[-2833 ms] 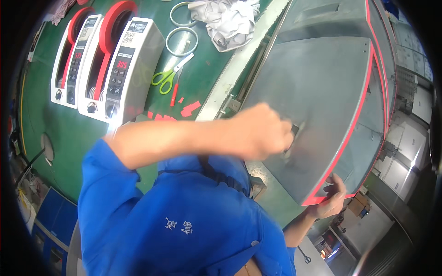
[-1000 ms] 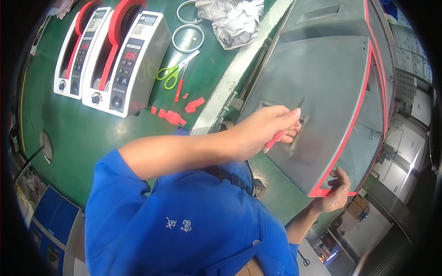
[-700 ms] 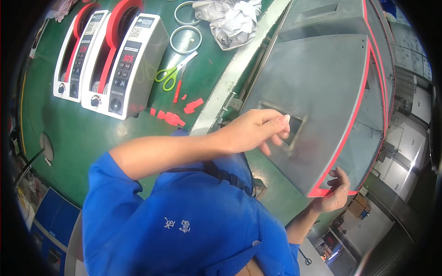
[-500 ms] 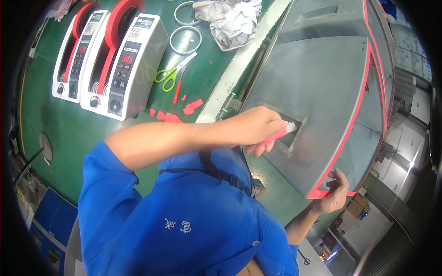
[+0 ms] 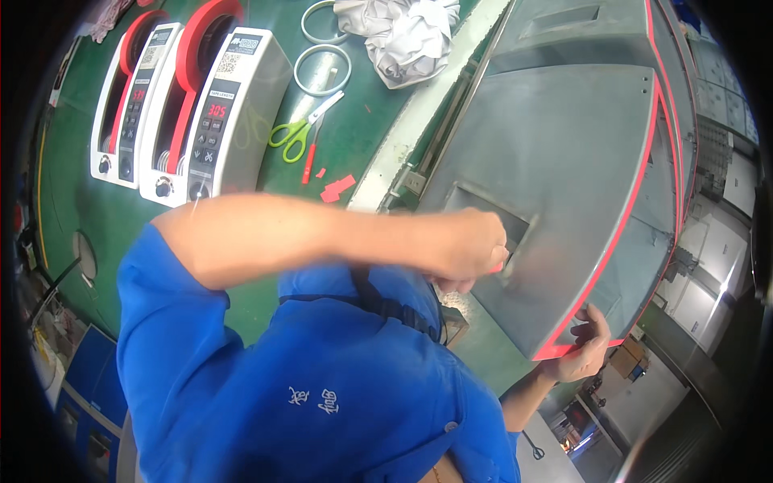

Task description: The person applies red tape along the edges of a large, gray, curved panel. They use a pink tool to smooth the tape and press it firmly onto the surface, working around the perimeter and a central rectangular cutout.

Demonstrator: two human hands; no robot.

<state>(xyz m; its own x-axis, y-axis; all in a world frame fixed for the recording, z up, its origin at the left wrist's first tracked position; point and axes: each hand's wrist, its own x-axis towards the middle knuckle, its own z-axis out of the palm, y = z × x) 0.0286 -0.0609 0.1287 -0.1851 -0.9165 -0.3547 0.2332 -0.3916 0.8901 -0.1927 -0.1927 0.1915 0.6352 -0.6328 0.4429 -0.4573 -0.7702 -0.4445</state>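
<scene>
A large grey panelled housing (image 5: pixel 564 145) edged with red tape (image 5: pixel 604 270) stands at the right. My left hand (image 5: pixel 471 245) is closed, slightly blurred, at the near side of a rectangular recess (image 5: pixel 523 229) in its face. A small bit of a pink-red strip (image 5: pixel 497 268) shows under the fingers; the rest is hidden by my hand. At the housing's near lower corner, my right hand (image 5: pixel 584 354) is curled round the red-taped edge, its fingers reaching into the open side.
On the green table (image 5: pixel 72 209), two white tape dispensers (image 5: pixel 254 88) carry red rolls. Green-handled scissors (image 5: pixel 298 133), a red pen-like tool (image 5: pixel 309 165), red tape scraps (image 5: pixel 336 188), pale rings (image 5: pixel 322 68) and a crumpled grey cloth (image 5: pixel 407 40) lie there.
My left hand has moved a little toward me, off the recess, and turned, so the strip's whitish end no longer shows. My right hand stays at the corner.
</scene>
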